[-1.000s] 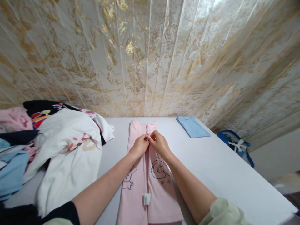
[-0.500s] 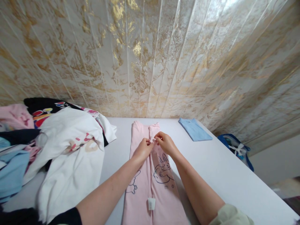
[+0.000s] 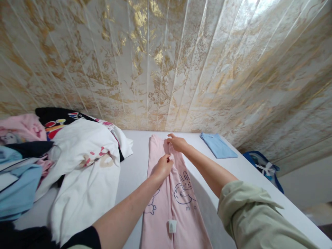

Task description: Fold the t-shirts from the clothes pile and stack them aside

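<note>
A pink garment (image 3: 158,214) with dark rabbit line drawings lies lengthwise on the white table, its two sides meeting along a middle line. A small white label (image 3: 172,226) shows on that line near the front. My left hand (image 3: 164,166) pinches the cloth at the middle line, fingers closed. Farther up, my right hand (image 3: 176,142) is at the garment's far right edge, thumb and a finger closed on the cloth there while the index finger points out. Part of the far edge is hidden behind that hand.
To the left lies a heap of clothes, with a white shirt (image 3: 85,148) on top and a black printed garment (image 3: 62,117) behind. A folded light blue garment (image 3: 218,145) rests at the back right. Beyond the table's right edge is a blue bag (image 3: 263,169). A gold-patterned curtain (image 3: 160,69) hangs behind.
My right hand has moved away from my left, up to the garment's far right edge. My left hand stays pinched at the middle line. The view has shifted slightly.
</note>
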A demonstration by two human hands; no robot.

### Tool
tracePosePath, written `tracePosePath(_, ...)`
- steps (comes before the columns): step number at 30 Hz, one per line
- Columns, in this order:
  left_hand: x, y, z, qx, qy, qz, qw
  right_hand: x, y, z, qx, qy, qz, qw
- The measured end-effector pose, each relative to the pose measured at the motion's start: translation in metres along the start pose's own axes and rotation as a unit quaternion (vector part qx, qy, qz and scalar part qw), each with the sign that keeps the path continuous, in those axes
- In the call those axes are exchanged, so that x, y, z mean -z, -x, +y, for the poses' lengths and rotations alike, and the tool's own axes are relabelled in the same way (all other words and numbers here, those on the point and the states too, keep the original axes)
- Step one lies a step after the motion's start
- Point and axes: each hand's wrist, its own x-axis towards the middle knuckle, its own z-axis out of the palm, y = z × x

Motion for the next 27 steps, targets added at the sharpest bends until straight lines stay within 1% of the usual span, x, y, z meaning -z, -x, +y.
tracePosePath(3, 0.001, 0.001, 0.002, 0.005, 0.012, -0.003, 1.0, 0.007, 0.0, 0.012, -0.018, -0.009, 0.005, 1.0)
tracePosePath(7, 0.001, 0.001, 0.004, 0.016, 0.031, -0.005, 0.999, 0.019, -0.003, 0.031, -0.047, -0.062, -0.004, 0.997)
tracePosePath(9, 0.002, 0.002, 0.005, 0.016, 0.042, -0.01, 0.999, 0.02, -0.004, 0.036, -0.065, -0.101, -0.018, 0.993)
tracePosePath(12, 0.003, 0.001, 0.005, 0.015, 0.052, -0.026, 0.998, 0.016, -0.006, 0.038, -0.082, -0.154, -0.028, 0.984)
tracePosePath(16, 0.004, -0.001, 0.003, 0.017, 0.054, -0.039, 0.998, 0.006, -0.014, 0.033, -0.106, -0.181, -0.014, 0.978)
tracePosePath(21, 0.002, -0.004, 0.0, 0.017, 0.042, -0.043, 0.998, -0.006, -0.025, 0.015, -0.129, -0.145, 0.031, 0.98)
tracePosePath(24, 0.002, -0.005, -0.001, 0.019, 0.035, -0.05, 0.998, -0.012, -0.023, 0.003, -0.14, -0.123, 0.058, 0.981)
tracePosePath(27, 0.003, -0.004, 0.001, 0.015, 0.029, -0.048, 0.998, -0.011, -0.014, -0.003, -0.15, -0.114, 0.081, 0.979)
